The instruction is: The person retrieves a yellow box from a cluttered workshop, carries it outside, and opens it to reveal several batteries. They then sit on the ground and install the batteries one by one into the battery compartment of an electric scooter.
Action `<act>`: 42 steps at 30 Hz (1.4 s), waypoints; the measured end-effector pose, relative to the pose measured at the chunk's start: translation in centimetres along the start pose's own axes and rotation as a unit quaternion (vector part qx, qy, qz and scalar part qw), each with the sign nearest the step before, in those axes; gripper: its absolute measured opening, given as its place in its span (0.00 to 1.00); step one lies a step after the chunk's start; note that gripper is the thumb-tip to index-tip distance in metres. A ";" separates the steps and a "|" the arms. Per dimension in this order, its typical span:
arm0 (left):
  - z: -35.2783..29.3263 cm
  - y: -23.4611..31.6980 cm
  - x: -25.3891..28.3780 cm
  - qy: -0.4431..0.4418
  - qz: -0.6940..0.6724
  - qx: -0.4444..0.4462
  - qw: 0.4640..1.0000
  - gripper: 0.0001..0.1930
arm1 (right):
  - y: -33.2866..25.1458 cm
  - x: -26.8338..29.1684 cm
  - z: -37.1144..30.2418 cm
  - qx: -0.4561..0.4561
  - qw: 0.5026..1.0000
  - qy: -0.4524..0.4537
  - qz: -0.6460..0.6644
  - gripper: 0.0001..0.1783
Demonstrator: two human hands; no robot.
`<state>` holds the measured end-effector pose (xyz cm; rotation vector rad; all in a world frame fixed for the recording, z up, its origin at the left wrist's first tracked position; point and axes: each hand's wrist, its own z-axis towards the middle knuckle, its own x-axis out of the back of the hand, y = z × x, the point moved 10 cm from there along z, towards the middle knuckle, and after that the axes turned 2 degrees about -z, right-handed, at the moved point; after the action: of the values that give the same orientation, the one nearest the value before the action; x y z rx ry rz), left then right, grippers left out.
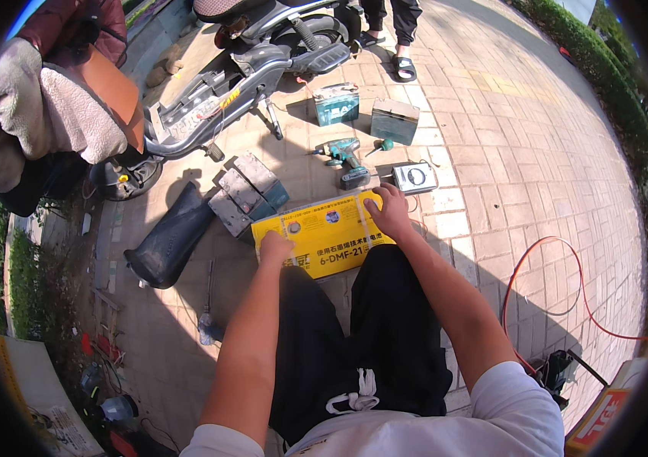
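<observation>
A yellow cardboard box (339,242) with dark print lies on the ground in front of my knees. Strips of clear tape cross its top. My right hand (391,212) grips its far right corner, thumb on top and fingers over the edge. Curled at the left part of the top is my left hand (276,247); its fingertips are hidden, so what they pinch cannot be made out. Several dusty used batteries (251,185) stand together touching or close to the box's far left side. Beyond the box lie a teal cordless drill (348,161) and a white-faced meter (415,177).
A partly stripped electric scooter (240,76) stands at the far left. Near it are two more batteries (337,104) and a green-handled screwdriver (385,145). A black plastic scooter panel (171,236) lies left. An orange-red cable (541,242) loops at right. Another person's feet (404,67) stand beyond.
</observation>
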<state>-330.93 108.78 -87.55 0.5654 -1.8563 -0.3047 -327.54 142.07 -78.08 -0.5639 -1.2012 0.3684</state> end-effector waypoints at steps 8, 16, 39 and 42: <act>2.5 -4.0 -2.5 -0.062 -0.239 0.006 0.969 0.21 | -18.6 -0.4 -7.9 0.219 0.958 -0.003 0.185 0.14; 1.4 -3.7 -0.3 -0.016 -0.081 0.129 0.988 0.18 | -12.9 -4.7 -6.2 0.076 0.984 -0.103 0.122 0.17; -11.9 -3.9 9.0 0.231 -0.515 0.027 0.825 0.19 | -10.8 -9.6 -5.2 0.177 0.951 -0.246 0.060 0.09; -20.4 -10.6 12.6 0.309 -0.454 0.082 0.832 0.19 | -12.8 -10.9 -5.2 0.227 0.936 -0.268 -0.001 0.14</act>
<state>-312.82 94.49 -75.15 1.4705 -0.8814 -0.5064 -326.55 124.62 -80.22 -0.0513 -1.5725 0.8097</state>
